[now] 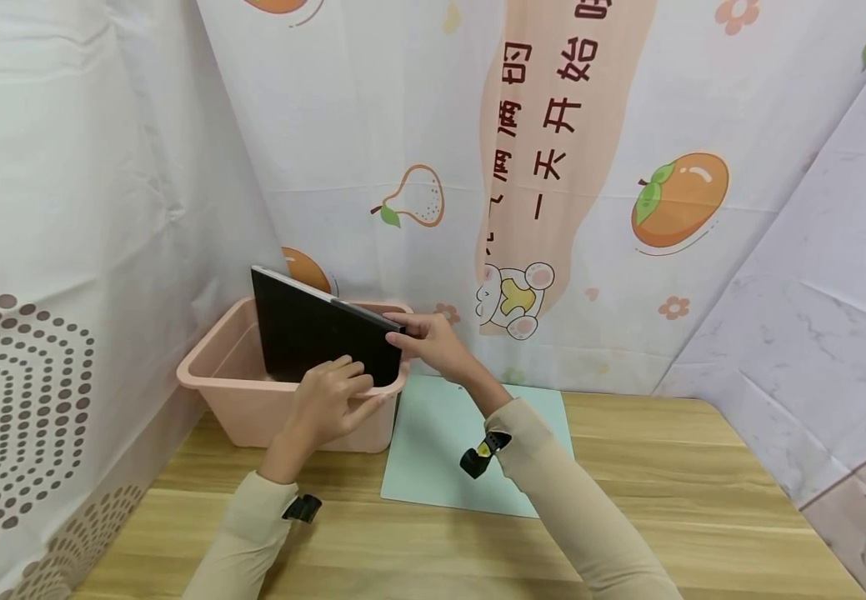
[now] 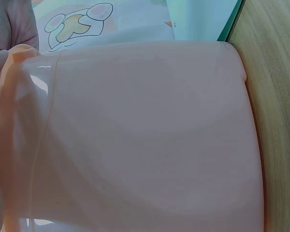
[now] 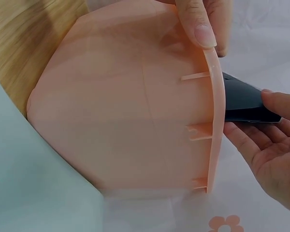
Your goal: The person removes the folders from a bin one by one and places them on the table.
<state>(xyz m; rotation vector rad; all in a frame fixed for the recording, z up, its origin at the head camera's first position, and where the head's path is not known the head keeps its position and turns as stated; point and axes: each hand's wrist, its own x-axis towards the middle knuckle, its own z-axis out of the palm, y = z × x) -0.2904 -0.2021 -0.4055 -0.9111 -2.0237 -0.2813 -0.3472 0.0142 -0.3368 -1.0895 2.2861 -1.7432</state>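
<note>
A flat black slab [image 1: 320, 333], shaped like a closed laptop with a pale strip along part of its top edge, leans in a pink plastic bin [image 1: 275, 408]. Its lower part is hidden behind the bin's front wall. My right hand [image 1: 436, 342] pinches the slab's upper right corner, thumb on the near face and fingers behind; the right wrist view shows that dark corner [image 3: 249, 104] above the rim. My left hand [image 1: 331, 400] grips the bin's front rim near its right end, with the thumb [image 3: 203, 36] outside and fingers over the inner side.
A pale mint sheet [image 1: 448, 450] lies on the wooden table [image 1: 628, 467] just right of the bin. Behind the bin hangs a fruit-printed cloth [image 1: 372, 125], and a dotted white cloth [image 1: 42, 333] borders the left side.
</note>
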